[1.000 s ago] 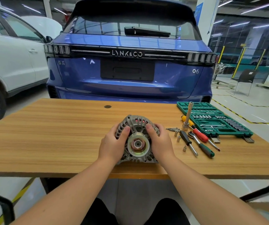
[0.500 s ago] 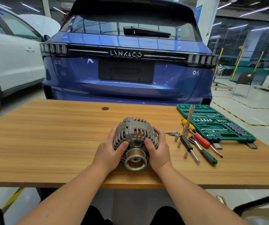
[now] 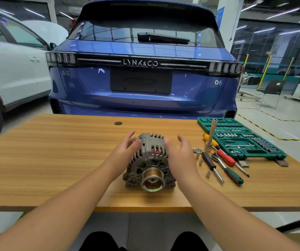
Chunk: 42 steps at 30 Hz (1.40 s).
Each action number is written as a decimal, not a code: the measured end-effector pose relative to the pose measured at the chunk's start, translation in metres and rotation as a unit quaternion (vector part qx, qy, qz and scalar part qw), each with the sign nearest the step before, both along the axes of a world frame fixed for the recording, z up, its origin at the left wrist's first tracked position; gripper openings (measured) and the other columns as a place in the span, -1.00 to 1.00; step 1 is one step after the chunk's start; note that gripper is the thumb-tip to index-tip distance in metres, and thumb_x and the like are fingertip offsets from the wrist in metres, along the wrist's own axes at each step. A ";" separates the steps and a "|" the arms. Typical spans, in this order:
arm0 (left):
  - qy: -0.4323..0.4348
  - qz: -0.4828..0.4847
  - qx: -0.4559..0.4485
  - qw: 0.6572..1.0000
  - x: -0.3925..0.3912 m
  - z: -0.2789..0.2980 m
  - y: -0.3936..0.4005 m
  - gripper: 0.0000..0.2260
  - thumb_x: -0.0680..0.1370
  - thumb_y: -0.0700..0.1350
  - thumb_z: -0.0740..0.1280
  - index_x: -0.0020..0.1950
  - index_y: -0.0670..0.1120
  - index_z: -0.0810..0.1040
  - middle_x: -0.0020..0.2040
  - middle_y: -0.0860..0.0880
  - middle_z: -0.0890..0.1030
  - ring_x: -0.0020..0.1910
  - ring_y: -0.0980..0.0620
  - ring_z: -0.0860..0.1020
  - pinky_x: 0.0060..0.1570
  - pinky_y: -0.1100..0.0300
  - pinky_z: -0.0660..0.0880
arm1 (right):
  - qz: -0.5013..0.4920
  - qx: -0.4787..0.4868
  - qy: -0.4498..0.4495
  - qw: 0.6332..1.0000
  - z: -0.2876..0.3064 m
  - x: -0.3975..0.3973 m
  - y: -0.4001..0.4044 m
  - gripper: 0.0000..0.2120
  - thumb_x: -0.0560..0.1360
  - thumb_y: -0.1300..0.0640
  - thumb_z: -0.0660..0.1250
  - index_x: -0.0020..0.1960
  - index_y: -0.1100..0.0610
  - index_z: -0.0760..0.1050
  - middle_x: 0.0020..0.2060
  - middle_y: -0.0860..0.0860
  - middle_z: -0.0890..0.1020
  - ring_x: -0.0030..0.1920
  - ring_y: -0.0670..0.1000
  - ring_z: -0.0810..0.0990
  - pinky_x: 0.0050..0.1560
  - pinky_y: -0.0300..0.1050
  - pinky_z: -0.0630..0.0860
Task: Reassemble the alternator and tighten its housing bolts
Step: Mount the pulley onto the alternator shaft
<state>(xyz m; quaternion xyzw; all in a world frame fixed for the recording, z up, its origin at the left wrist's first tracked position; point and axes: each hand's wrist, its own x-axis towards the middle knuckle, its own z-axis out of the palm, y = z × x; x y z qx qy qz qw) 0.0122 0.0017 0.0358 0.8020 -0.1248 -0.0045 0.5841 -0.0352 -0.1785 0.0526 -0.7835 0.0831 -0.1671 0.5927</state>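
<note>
I see the alternator (image 3: 150, 160) lying between my left hand (image 3: 125, 150) and right hand (image 3: 180, 154), both with spread fingers beside its housing (contact is unclear). It rests on the wooden surface (image 3: 55, 160), before a blue car (image 3: 142, 78). Its ribbed pulley (image 3: 152, 179) faces me, with copper windings visible through the slots.

Alternator (image 3: 150, 158): dull grey cast metal, rough ribbed; pulley (image 3: 152, 180) shiny brassy metal. Tabletop (image 3: 55, 160): matt wood-grain laminate. Socket case (image 3: 243, 142), right of frame: green plastic, w/ chrome bits. Blue car (image 3: 142, 98): glossy paint.
</note>
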 end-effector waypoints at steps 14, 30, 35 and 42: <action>-0.008 0.207 -0.024 0.978 -0.010 -0.009 -0.031 -0.55 0.64 0.30 0.12 0.34 0.02 0.42 0.20 -0.01 0.56 0.18 -0.06 0.54 0.19 -0.12 0.51 | 0.111 -0.181 -0.013 0.977 0.011 0.037 0.015 -0.63 0.69 -0.08 0.07 0.41 -0.13 0.48 0.38 -0.10 0.48 0.41 0.04 0.37 0.44 0.15 0.31; 0.049 0.217 0.079 0.972 -0.084 -0.011 -0.089 -0.09 0.56 -0.02 0.45 0.66 0.01 -0.15 0.58 -0.05 0.07 0.55 -0.08 0.06 0.53 -0.03 0.18 | 0.055 -0.359 0.098 0.927 0.039 0.072 -0.026 -0.55 0.69 -0.16 0.03 0.22 0.10 0.56 0.04 0.10 0.63 0.06 0.11 0.57 0.13 0.10 0.53; 0.060 0.184 0.064 0.979 -0.082 -0.008 -0.095 -0.09 0.54 -0.07 0.42 0.64 0.01 -0.18 0.56 -0.07 0.03 0.52 -0.12 0.04 0.54 -0.07 0.13 | -0.037 -0.282 0.108 0.953 0.025 0.044 0.017 -0.44 0.60 -0.30 0.08 0.23 0.17 0.47 0.09 0.15 0.55 0.11 0.16 0.46 0.03 0.06 0.44; 0.051 0.123 0.052 0.990 -0.080 -0.016 -0.079 -0.26 0.52 -0.02 0.43 0.58 0.10 0.09 0.48 -0.01 0.17 0.50 -0.10 0.19 0.51 -0.14 0.27 | -0.050 -0.296 0.150 0.942 0.030 0.030 0.050 -0.21 0.36 -0.46 0.36 0.43 -0.07 0.30 0.35 0.15 0.30 0.39 0.24 0.25 0.36 0.32 0.26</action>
